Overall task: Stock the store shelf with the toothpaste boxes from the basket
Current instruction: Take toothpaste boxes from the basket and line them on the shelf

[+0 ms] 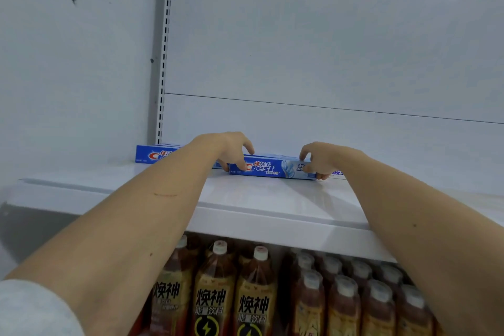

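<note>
Both hands up on the white shelf [272,199], near the middle of the frame. Left hand [231,150] curled over the left end of a blue toothpaste box [268,168], fingertips pinching that end. Right hand [317,159] curled over the right end, thumb low at the front, fingers on top. So: both hands clamped on the same box, one at each end. Box lying flat and long, well back on the shelf, close to the white back wall [327,49].

Another blue box [155,154] lying further left, partly hidden behind the left arm. More print peeking out past the right hand, maybe a third box; too hidden to tell. No basket anywhere in the frame.

Could go wrong from here:
- Pushing too hard on one end could turn the box crooked, out of line with the box on the left.
- Sliding left too far could bump that other box and knock it askew.
- Squeezing too hard could dent the thin cardboard.
- Pulling arms back fast could drag the box toward the front edge.

Under the shelf, at the bottom of the frame, rows of brown drink bottles [256,294]. A box slipping off the front edge could land on their caps.
</note>
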